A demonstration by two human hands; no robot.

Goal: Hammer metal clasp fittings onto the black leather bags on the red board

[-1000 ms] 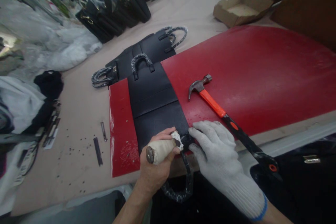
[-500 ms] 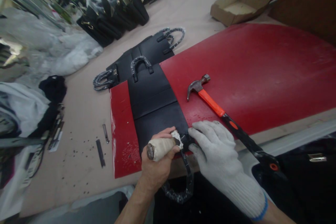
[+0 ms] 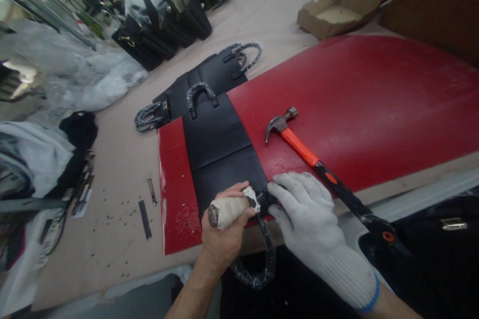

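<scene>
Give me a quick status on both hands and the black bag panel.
Left hand grips wrapped punch tool on black bag panel. Gloved right hand pins panel edge. Hammer lies alongside, untouched.

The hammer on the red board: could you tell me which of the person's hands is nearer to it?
Right. The gloved right hand lies just beside the hammer, close to its handle but not touching it. The bare left hand grips a cloth-wrapped tool farther away, beyond the right hand.

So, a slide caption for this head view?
Left hand grips a wrapped tool on a black bag panel; gloved right hand steadies it.
</scene>
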